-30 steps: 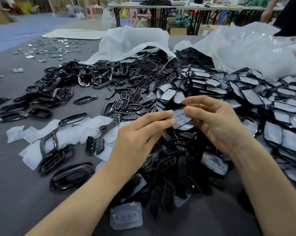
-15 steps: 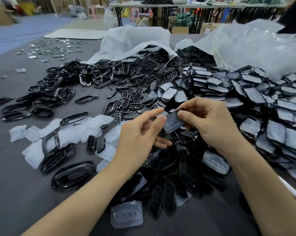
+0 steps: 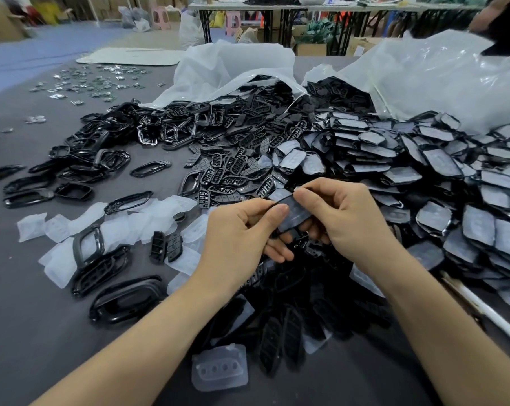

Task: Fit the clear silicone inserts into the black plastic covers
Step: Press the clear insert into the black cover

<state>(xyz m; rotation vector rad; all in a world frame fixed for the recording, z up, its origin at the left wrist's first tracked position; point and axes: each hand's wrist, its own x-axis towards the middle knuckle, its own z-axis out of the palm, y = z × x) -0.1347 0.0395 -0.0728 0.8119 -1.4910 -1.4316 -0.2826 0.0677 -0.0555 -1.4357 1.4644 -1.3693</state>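
Pressing the insert into its cover

Half a second ago my left hand (image 3: 242, 232) was only steadying the small oblong black plastic cover (image 3: 300, 219). Now both hands are clamping it, the left thumb pressing the clear silicone insert (image 3: 290, 208) down while my right hand (image 3: 347, 221) is pinching the far end, so I judge the seating is nearly finishing. I am holding it above the dark heap of loose parts (image 3: 306, 303) toward the grey counter's (image 3: 28, 317) near edge, pale face up, long axis running far-to-near and leaning slightly right.

White bag (image 3: 233, 68) & clear bag (image 3: 441, 80) at back, metal bits (image 3: 92, 83) far-left nr white board (image 3: 130, 55).
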